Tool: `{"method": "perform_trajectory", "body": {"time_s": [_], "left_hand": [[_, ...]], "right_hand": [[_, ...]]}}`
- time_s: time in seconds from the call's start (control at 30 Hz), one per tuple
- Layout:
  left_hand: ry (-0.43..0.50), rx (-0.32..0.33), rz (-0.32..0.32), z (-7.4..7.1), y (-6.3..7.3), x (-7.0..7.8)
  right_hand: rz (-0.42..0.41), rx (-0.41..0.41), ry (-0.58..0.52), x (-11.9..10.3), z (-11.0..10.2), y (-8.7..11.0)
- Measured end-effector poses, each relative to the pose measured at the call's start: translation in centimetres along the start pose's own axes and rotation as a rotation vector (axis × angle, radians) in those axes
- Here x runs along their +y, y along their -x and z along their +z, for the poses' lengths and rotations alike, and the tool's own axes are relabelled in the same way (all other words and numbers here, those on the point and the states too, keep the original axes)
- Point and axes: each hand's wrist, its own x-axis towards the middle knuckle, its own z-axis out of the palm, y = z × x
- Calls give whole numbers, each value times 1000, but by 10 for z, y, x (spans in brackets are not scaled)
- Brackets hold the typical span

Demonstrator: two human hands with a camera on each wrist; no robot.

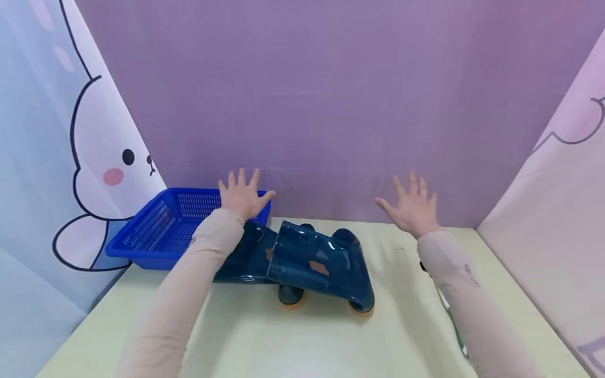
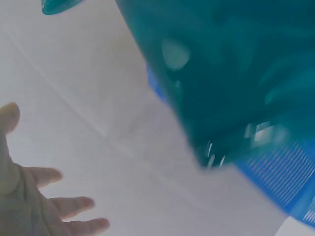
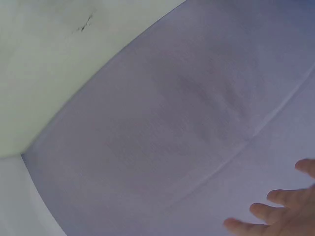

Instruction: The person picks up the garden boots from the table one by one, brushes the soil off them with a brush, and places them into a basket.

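- Left hand (image 1: 242, 199) and right hand (image 1: 414, 211) are raised, fingers spread, holding nothing.
- Boots (image 1: 337, 268) rest on table (image 1: 264, 336), beside basket (image 1: 150, 259); shafts (image 1: 294, 249) lean over, probably because they are soft.

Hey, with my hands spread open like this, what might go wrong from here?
One glossy dark teal boot overlaps the other dark teal boot, so a nudge might make it slide. In the head view, your left hand appears in front of the blue plastic mesh basket; lowering it could catch the rim. Your beige right sleeve partly hides a white-and-green thing, which might get bumped unseen.
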Motion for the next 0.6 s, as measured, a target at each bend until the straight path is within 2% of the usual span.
{"method": "perform_trajectory", "body": {"time_s": [0.1, 0.17, 0.27, 0.4, 0.6], "left_hand": [[-64, 52, 58, -10, 8, -1], [-70, 98, 108, -19, 17, 1], [-23, 159, 175, -28, 34, 5], [80, 207, 247, -36, 58, 10], [118, 271, 364, -42, 89, 12]], "right_hand": [[-53, 52, -4, 1, -8, 7], [-86, 89, -2, 3, -13, 14], [-111, 123, -19, 6, -20, 27], [-132, 151, -67, 11, -28, 45], [-190, 212, -105, 20, -36, 67]]}}
